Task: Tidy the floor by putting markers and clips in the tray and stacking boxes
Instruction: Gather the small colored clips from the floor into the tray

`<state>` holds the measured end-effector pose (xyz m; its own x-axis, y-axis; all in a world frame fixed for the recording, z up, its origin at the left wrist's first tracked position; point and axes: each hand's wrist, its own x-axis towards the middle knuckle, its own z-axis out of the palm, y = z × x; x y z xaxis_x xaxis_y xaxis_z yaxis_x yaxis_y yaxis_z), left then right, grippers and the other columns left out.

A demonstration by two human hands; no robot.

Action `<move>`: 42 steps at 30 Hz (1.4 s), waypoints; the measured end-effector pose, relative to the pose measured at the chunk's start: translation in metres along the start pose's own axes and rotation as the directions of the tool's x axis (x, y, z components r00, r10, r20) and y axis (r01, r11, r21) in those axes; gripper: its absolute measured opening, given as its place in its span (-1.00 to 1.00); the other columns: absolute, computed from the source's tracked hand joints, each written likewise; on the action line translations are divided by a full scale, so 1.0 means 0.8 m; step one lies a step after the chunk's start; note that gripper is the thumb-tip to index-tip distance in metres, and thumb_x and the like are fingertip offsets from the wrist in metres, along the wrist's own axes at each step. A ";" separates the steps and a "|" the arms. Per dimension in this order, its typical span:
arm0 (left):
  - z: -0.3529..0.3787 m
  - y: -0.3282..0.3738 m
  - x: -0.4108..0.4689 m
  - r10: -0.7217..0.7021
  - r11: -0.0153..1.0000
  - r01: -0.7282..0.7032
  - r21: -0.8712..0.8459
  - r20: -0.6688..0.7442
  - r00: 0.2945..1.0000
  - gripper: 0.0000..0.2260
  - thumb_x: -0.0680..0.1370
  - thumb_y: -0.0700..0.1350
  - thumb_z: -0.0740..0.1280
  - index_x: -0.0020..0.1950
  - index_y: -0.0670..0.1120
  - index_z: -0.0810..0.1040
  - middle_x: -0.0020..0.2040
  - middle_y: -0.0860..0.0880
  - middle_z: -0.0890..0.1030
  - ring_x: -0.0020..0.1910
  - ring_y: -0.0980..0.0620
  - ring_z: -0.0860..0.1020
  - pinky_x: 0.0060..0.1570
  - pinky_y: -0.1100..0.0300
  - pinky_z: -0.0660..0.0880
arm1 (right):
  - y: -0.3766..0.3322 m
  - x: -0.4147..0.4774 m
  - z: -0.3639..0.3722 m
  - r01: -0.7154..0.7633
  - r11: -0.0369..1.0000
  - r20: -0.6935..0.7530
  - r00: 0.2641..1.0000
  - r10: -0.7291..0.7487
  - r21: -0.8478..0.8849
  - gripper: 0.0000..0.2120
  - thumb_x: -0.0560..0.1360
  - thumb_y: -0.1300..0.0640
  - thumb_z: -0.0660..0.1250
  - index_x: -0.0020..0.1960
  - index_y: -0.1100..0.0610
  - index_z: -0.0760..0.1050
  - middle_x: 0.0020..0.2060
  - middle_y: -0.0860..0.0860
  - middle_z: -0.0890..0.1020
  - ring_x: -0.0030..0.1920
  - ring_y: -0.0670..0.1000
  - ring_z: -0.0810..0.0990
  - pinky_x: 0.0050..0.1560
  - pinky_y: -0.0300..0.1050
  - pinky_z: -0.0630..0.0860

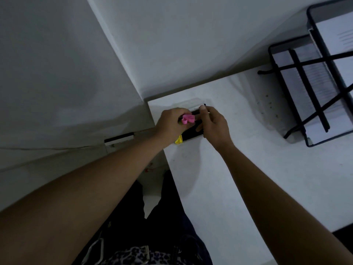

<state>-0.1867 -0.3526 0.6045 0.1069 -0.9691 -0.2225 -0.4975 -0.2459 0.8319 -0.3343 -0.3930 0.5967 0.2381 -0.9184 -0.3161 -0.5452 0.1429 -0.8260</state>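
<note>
A small black rectangular tray [191, 135] is being carried by the white bench [248, 169], close to the bench corner that lies at 11 o'clock. The tray is being gripped along its 3 o'clock side by the right hand [214, 125]: the fingers are being curled over that edge, with the thumb lying on the nearer part. Bright pink plastic clips [188, 119] are being pinched in the curled fingers of the left hand [172, 123] and are being held over the tray's 10 o'clock end; whether they are touching it cannot be told. A yellow plastic piece [179, 140] is being half hidden under the left hand, at the tray's 7 o'clock corner, and whether it is being held cannot be told. At 2 o'clock from the hands, well apart, a black wire paper rack [305, 92] is being carried by the same bench, and white printed sheets [340, 35] are being held in it. At 6 o'clock, a strip of pale floor [150, 203] is being framed by dark trousers [168, 226], beside the bench edge.
</note>
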 end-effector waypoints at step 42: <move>-0.013 -0.015 0.024 0.016 0.989 -0.013 0.145 -0.018 1.000 -0.63 0.45 -0.10 0.45 0.23 -0.11 0.56 0.17 -0.10 0.58 0.14 -0.06 0.46 0.05 0.23 0.27 | 0.008 0.026 -0.033 0.136 0.827 0.339 0.938 0.070 -0.545 -0.82 0.49 0.12 0.29 0.03 0.07 0.62 0.02 0.08 0.64 0.00 0.11 0.60 0.01 -0.02 0.57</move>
<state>-0.1696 -0.3683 0.5960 0.1150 -0.9730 -0.2001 -0.6188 -0.2277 0.7518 -0.3542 -0.4212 0.5973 0.4582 -0.7263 -0.5124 -0.8569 -0.2078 -0.4718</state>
